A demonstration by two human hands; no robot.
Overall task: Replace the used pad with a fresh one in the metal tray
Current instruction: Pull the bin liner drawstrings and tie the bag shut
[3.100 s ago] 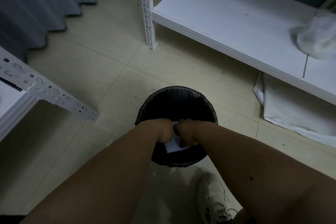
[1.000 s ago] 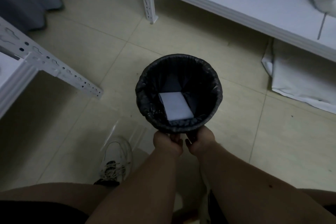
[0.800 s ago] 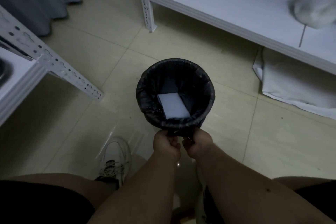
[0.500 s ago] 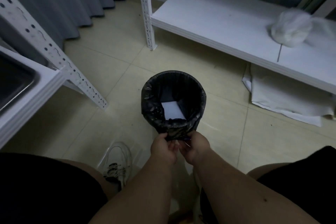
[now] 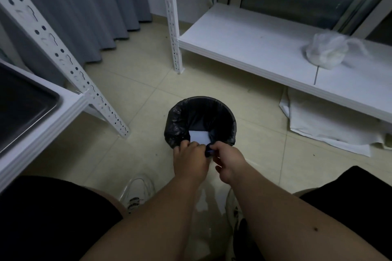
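At the bin's six-o'clock rim, the left hand (image 5: pixel 189 160) and right hand (image 5: pixel 226 162) both pinch the black liner (image 5: pixel 180 127), probably tidying it over the bin (image 5: pixel 200 122). The used pad (image 5: pixel 199 136) lies inside, discarded. At nine o'clock the metal tray (image 5: pixel 25 104) sits on a white rack (image 5: pixel 70 104), awaiting a fresh pad.

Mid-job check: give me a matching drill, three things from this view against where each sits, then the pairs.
Things:
1. white pad
2. metal tray
3. plastic bag

Places:
A. on the low white shelf at right
B. inside the black-lined bin
C. on the white rack at left

Pairs: 1-B, 2-C, 3-A. Both the left hand and the right hand pinch the liner at the bin's near rim.
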